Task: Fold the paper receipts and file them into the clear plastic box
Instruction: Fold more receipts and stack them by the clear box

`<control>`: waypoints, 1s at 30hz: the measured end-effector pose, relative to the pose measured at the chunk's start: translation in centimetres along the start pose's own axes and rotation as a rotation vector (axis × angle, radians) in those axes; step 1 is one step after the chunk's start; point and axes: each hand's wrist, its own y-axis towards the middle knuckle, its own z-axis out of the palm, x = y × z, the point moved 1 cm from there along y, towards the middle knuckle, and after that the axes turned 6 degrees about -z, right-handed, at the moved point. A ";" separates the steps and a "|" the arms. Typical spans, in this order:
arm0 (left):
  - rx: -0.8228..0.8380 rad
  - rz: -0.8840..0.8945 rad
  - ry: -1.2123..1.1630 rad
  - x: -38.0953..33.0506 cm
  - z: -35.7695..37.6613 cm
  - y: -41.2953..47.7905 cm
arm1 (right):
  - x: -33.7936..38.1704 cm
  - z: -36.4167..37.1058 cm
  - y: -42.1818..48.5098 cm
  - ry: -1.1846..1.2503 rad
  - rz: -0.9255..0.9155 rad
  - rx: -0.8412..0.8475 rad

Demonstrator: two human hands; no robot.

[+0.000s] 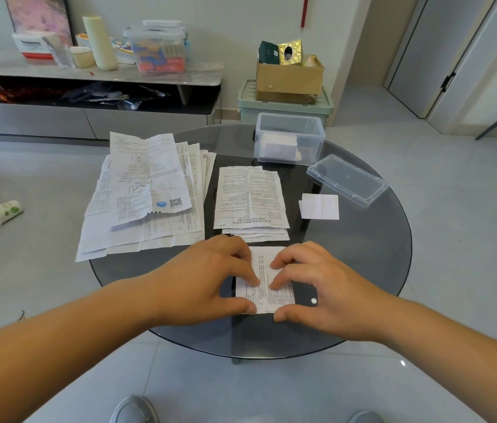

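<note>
Far to the left of the clear plastic box (290,118), a broad pile of unfolded sheets (146,190) hangs over the edge of the glass table (363,254). I take it to be the work still waiting. A smaller stack (250,196) lies just left of the box and nearer the person, probably next in line.

Nearer still, well in front of the box, the left hand (207,279) has its fingers bent. Its tips press down on the receipt (264,279) and its thumb is hooked at the near edge. The right hand (320,285) mirrors it from the other side, so both are clamped on the paper, holding it flat against the glass. That looks like creasing a fold.

The box stands open with folded papers inside. A folded slip (320,206) lies in front of it, and its lid (348,180) rests just to its right, out of the way of filing.
</note>
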 end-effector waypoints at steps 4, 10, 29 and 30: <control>-0.002 -0.025 -0.068 0.1 0.0 0.4 | 0.2 0.4 0.2 0.040 0.028 -0.049; 0.016 -0.037 -0.042 0.0 0.3 0.1 | 0.4 0.5 0.4 0.048 0.051 -0.033; -0.036 -0.092 -0.119 0.3 -1.1 0.0 | 0.2 -1.0 2.2 0.381 0.293 0.003; -0.037 -0.109 -0.145 0.2 -1.2 0.0 | 0.2 -1.0 2.2 0.379 0.290 0.001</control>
